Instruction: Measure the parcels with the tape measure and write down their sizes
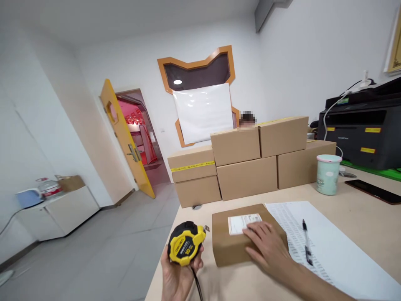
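My left hand is closed around a yellow and black tape measure, held up at the table's near left edge. Its tape is drawn in and a black strap hangs from it. My right hand lies flat, fingers stretched out, on top of a small brown cardboard parcel with a white label. The parcel rests on the light wooden table, just right of the tape measure.
A printed sheet with a black pen lies right of the parcel. Behind stand a mint cup, a dark phone, a black printer and several stacked cartons. A person sits behind the cartons. An orange door stands open at left.
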`<state>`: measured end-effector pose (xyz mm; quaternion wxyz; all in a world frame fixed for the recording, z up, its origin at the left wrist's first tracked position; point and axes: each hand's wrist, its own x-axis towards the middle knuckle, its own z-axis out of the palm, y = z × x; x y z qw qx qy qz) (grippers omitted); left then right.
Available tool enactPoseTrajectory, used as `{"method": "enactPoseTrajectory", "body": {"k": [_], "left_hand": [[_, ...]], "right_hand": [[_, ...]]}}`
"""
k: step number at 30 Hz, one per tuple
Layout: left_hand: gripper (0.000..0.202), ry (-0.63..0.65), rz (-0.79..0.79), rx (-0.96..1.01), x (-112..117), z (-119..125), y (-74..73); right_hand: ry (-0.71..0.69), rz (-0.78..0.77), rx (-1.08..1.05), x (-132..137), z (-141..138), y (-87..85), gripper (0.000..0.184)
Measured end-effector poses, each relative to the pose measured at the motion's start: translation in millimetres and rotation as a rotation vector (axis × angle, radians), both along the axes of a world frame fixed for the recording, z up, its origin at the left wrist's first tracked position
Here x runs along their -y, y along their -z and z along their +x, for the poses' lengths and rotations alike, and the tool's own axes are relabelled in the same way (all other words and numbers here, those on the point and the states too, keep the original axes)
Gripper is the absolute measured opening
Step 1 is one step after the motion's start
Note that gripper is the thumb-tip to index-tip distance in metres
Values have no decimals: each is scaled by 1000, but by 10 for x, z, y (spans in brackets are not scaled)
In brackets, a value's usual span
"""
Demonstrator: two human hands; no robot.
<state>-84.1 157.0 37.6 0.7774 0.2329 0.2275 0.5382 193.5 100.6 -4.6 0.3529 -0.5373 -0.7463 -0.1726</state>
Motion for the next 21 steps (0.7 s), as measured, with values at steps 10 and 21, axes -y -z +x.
{"method": "enactPoseTrajectory", "body": {"k": [10,21], "left_hand": [[57,370,421,-222,233,222,222],[50,311,383,-229,324,315,150]], "right_hand": [[-568,-717,-1213,253,-417,-179,16],[-429,-658,-1837,108,71,-619,33]]}}
